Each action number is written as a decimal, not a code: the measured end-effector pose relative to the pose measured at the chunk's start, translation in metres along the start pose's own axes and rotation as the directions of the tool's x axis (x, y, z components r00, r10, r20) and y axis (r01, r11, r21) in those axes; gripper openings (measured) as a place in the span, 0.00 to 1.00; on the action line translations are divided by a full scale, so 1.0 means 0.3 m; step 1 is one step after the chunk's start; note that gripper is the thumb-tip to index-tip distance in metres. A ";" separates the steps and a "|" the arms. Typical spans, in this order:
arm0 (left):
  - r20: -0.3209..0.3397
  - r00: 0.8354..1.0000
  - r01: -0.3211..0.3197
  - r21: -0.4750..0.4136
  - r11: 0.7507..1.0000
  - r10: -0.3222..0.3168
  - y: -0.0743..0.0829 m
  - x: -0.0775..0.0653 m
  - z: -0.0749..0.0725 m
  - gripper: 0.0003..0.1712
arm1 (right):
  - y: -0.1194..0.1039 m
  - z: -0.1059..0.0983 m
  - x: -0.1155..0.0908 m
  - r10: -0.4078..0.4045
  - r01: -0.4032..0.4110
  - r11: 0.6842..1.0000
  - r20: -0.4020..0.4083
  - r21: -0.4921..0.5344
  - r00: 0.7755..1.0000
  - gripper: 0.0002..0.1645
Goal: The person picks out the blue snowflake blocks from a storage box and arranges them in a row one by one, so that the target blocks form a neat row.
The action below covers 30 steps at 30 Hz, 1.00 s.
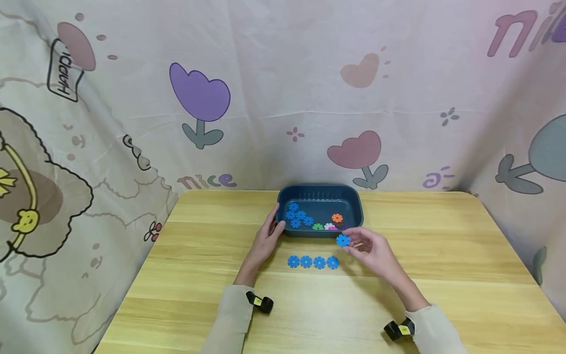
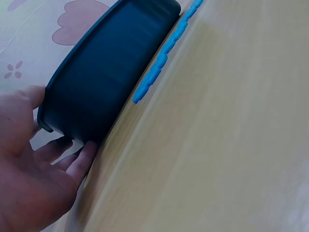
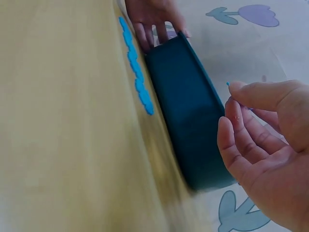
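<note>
My right hand (image 1: 373,250) pinches a blue snowflake-shaped plastic disc (image 1: 343,240) between thumb and fingers, just in front of the dark blue basin (image 1: 320,234). Only a sliver of that disc shows in the right wrist view. At the basin's left end, my left hand (image 1: 268,239) grips the side, its thumb (image 2: 36,94) at the rim and its fingers (image 2: 83,162) against the outer wall. Several blue discs (image 1: 306,261) lie in a straight row on the table before the basin. Inside it, several more blue discs (image 1: 300,215) gather on the left.
In the basin's right part sit an orange disc (image 1: 337,218), a green disc (image 1: 318,226) and a few white, pink and dark ones. The wooden table (image 1: 185,275) meets a patterned cloth (image 1: 274,98) behind the basin.
</note>
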<state>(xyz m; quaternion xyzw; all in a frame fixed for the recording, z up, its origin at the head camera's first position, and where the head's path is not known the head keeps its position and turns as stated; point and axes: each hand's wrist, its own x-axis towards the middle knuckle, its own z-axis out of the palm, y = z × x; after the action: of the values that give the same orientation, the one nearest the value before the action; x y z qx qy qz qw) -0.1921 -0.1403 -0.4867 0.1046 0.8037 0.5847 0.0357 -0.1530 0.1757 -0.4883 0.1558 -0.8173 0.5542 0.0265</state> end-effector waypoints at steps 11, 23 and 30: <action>0.005 1.000 0.011 -0.002 1.000 -0.011 -0.001 0.000 -0.005 0.36 | 0.021 0.009 -0.028 0.062 -0.061 0.998 0.031 -0.019 0.998 0.21; 0.001 1.000 0.001 0.007 1.000 -0.001 0.011 0.002 0.000 0.36 | 0.061 0.017 -0.062 0.122 -0.116 0.989 0.065 -0.095 0.990 0.19; 0.012 1.000 0.004 0.015 1.000 -0.004 0.011 0.003 -0.003 0.36 | 0.078 0.023 -0.071 0.107 -0.098 0.989 0.075 -0.115 0.991 0.18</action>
<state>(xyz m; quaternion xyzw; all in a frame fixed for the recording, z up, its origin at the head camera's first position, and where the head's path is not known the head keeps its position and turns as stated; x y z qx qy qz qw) -0.1928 -0.1401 -0.4834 0.1070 0.8081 0.5778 0.0410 -0.1387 0.1822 -0.5166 0.1341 -0.8542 0.5017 -0.0264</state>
